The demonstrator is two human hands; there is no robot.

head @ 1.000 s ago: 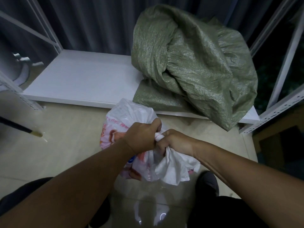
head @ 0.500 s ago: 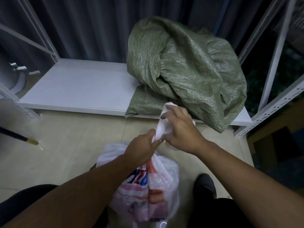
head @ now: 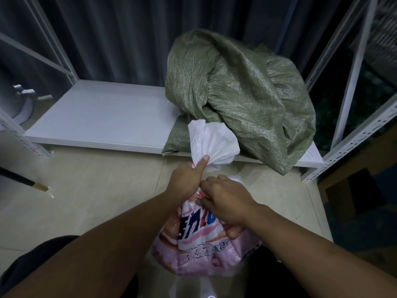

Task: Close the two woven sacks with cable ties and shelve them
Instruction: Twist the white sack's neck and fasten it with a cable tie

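We list: green sack (head: 240, 91), coarse woven plastic, faint sheen; pink-printed sack (head: 204, 239), glossy woven plastic; shelf board (head: 103, 117), smooth matt white; floor (head: 96, 190), glossy tile.

The left hand (head: 186, 181) squeezes the gathered neck of a white and pink printed sack (head: 202, 237), its white top fanning out toward 12 o'clock. The right hand (head: 225, 203) grips the sack just below. At 1 o'clock a green woven sack (head: 242, 93) lies on the white shelf (head: 103, 117).

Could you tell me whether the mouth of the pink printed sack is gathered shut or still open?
Gathered shut: the left hand pinches the pink printed sack at its neck, its white top fanning out above. No cable tie is visible.
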